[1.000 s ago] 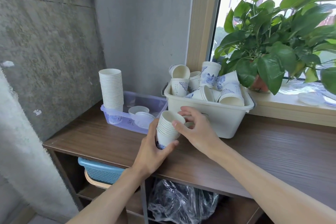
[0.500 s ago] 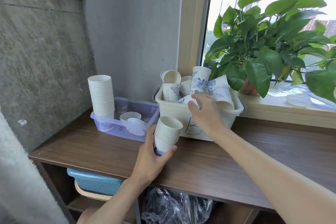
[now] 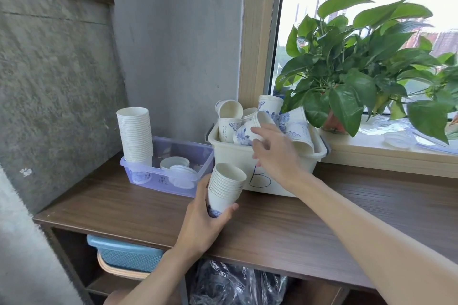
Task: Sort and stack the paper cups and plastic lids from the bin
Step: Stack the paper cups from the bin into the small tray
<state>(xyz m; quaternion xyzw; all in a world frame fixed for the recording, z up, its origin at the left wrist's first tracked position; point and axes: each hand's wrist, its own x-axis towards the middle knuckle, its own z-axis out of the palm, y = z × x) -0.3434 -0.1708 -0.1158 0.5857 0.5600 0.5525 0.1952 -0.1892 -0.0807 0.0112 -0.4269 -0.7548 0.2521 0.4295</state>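
Tall cup stack [image 3: 135, 131]: many white paper cups nested upright, well to the left of the cream bin [image 3: 235, 156], standing in the left end of the clear tray.
Clear tray [image 3: 158, 179]: pale purple plastic, just left of the cream bin, their near corners almost touching.
Plastic lids [image 3: 182, 176]: a few white round ones lying in the tray's right half, between the tall stack and the cream bin.
Blue basket [image 3: 126, 255]: on the shelf under the table [image 3: 347, 218], below and left of the cream bin.
Left hand [image 3: 200, 228]: in front of the cream bin's left corner, fingers and thumb wrapped round the base of the short cup stack.
Short cup stack [image 3: 224, 188]: nested cups, mouth up and leaning slightly right, held off the table against the cream bin's front wall.
Cream bin: on the table by the window, a large handwritten mark on its front.
Right hand [image 3: 275, 153]: over the cream bin's front rim, thumb and fingers pinching the single cup at its rim.
Single cup [image 3: 249, 129]: blue-patterned, tilted, at the top of the cream bin's pile.
Loose cups [image 3: 297, 131]: heaped at all angles in the cream bin, some empty mouths showing.
Potted plant [image 3: 359, 77]: on the sill, behind and right of the cream bin.
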